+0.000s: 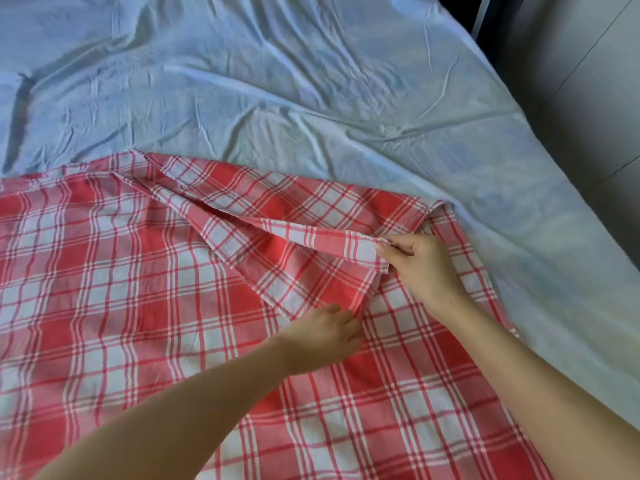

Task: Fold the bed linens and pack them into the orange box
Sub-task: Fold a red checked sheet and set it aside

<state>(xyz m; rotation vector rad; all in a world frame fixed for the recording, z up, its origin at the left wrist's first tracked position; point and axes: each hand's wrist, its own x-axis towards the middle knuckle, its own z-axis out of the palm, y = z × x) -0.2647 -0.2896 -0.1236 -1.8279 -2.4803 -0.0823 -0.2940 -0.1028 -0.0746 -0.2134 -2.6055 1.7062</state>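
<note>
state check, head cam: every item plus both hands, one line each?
plaid linen: spread unfolded on the bed, rumpled near its far right corner, one hem lifted.
blue sheet: spread over the bed, wrinkled, partly under the plaid linen.
right hand: pinches the lifted hem of the plaid linen.
left hand: blurred, low on the plaid linen beside the fold; grip unclear.
orange box: not in view.

A red-and-white checked sheet (138,289) is lying over a pale blue sheet (277,81) on the bed. The right hand (420,263) is pinching a raised hemmed edge of the checked sheet, while the left hand (323,332), blurred, is resting on the cloth just below that fold.
</note>
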